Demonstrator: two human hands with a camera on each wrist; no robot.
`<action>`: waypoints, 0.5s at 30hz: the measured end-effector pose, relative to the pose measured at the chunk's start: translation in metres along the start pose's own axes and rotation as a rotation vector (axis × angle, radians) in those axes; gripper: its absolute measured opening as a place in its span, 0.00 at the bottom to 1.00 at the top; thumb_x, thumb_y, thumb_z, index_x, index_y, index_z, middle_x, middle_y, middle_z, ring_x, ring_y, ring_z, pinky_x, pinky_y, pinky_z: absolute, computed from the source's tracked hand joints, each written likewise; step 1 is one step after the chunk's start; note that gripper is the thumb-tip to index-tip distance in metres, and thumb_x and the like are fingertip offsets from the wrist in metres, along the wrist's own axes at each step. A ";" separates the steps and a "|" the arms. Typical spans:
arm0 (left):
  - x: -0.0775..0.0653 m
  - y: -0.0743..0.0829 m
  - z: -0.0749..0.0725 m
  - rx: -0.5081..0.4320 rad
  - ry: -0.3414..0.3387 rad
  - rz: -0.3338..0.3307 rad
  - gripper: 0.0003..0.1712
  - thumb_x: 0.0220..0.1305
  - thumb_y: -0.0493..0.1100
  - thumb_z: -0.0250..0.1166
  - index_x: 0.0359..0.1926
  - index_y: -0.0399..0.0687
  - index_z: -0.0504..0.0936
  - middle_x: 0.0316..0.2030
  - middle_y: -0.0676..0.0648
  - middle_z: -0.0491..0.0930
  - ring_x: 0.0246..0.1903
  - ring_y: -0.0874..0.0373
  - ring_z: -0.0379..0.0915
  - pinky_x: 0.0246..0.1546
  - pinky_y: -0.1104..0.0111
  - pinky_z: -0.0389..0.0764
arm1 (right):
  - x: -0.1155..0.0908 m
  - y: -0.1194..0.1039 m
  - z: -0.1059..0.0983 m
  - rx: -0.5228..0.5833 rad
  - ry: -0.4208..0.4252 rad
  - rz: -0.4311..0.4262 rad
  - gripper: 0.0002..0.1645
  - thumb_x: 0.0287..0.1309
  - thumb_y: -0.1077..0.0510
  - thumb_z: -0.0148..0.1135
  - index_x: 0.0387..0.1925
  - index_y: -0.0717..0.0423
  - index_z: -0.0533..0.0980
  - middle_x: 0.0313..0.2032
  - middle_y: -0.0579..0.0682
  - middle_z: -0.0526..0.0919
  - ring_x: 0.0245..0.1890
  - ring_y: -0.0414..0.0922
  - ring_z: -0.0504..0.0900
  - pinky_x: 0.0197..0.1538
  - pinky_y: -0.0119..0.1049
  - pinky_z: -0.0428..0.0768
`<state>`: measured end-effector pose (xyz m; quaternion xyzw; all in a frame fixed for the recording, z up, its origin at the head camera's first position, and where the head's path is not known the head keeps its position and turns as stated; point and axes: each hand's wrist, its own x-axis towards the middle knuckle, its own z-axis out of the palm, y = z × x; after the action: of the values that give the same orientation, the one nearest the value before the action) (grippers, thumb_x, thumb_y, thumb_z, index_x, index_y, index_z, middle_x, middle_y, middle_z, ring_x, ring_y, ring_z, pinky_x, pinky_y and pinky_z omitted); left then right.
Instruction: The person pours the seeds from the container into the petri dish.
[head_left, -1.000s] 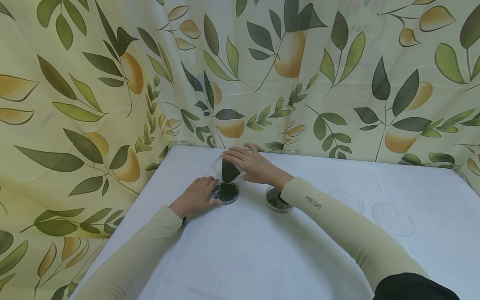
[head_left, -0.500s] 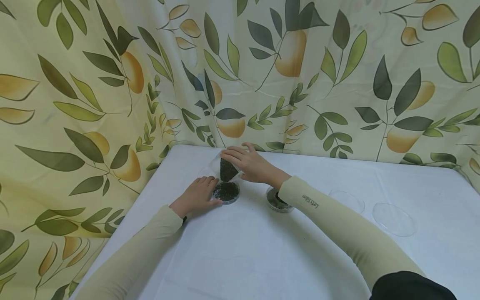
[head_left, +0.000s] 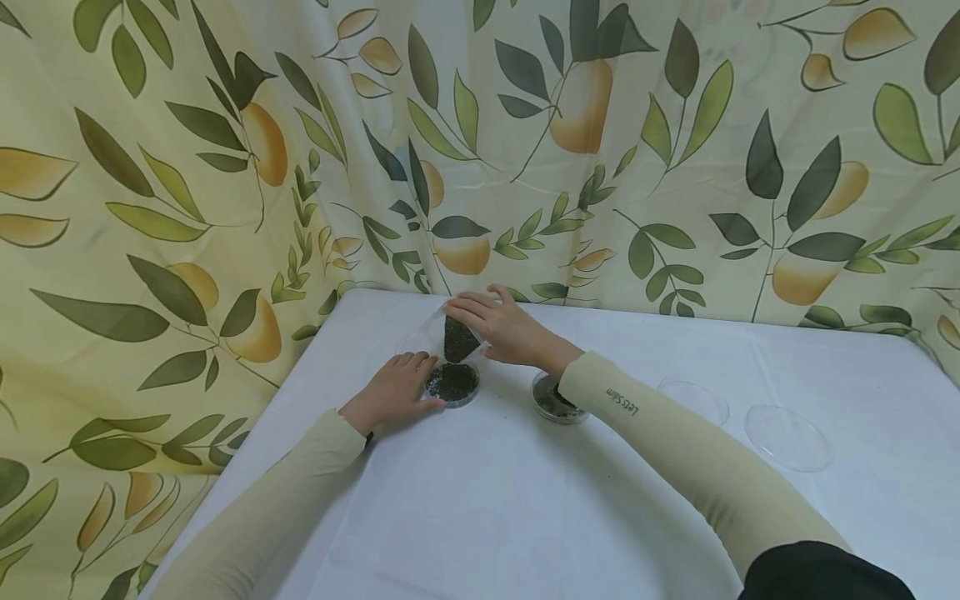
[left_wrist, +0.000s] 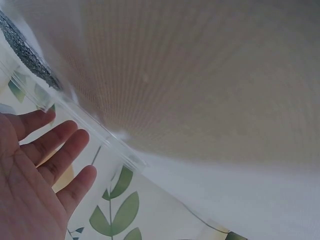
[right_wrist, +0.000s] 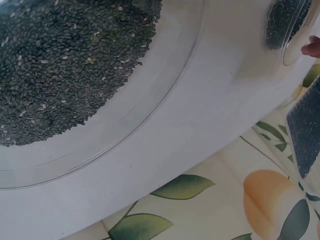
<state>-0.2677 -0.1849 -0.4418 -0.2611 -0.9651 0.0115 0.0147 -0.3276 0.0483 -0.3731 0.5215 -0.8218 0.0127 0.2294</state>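
My right hand (head_left: 510, 329) grips a clear container of dark seeds (head_left: 460, 340), tilted with its lower end right above a round clear dish (head_left: 452, 385). Dark seeds cover much of that dish. At the dish's left side my left hand (head_left: 393, 390) rests low, thumb by the near rim; its fingers (left_wrist: 70, 150) look relaxed and spread in the left wrist view. A second round dish (head_left: 553, 402) stands under my right forearm, partly hidden by the sleeve. Large in the right wrist view are black seeds (right_wrist: 65, 65), with some pale ones among them.
Two clear round lids (head_left: 787, 437) lie on the white-covered table (head_left: 480, 517) at the right, one partly behind my right sleeve (head_left: 675, 450). Another faint clear round piece (head_left: 412, 340) is behind my left hand. A leaf-patterned curtain (head_left: 465, 167) hangs along the back edge.
The right hand and its container shift slightly left, then back right, staying tilted over the dish. The left hand stays in place.
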 end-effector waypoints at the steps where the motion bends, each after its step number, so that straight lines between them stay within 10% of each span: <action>1: 0.000 0.000 0.000 -0.003 0.000 0.000 0.46 0.60 0.69 0.53 0.66 0.38 0.62 0.61 0.39 0.68 0.61 0.45 0.65 0.63 0.53 0.66 | 0.000 0.000 0.000 -0.003 -0.003 0.002 0.55 0.34 0.59 0.78 0.67 0.53 0.61 0.65 0.50 0.68 0.66 0.47 0.64 0.63 0.56 0.63; 15: -0.001 0.000 -0.001 0.003 0.022 0.022 0.46 0.60 0.68 0.54 0.65 0.36 0.63 0.59 0.38 0.70 0.58 0.44 0.67 0.60 0.53 0.68 | -0.010 0.005 -0.001 0.038 0.000 0.033 0.56 0.32 0.53 0.79 0.65 0.56 0.63 0.63 0.52 0.71 0.64 0.48 0.67 0.65 0.56 0.62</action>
<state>-0.2671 -0.1854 -0.4409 -0.2717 -0.9620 0.0105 0.0255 -0.3286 0.0594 -0.3751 0.5123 -0.8298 0.0319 0.2192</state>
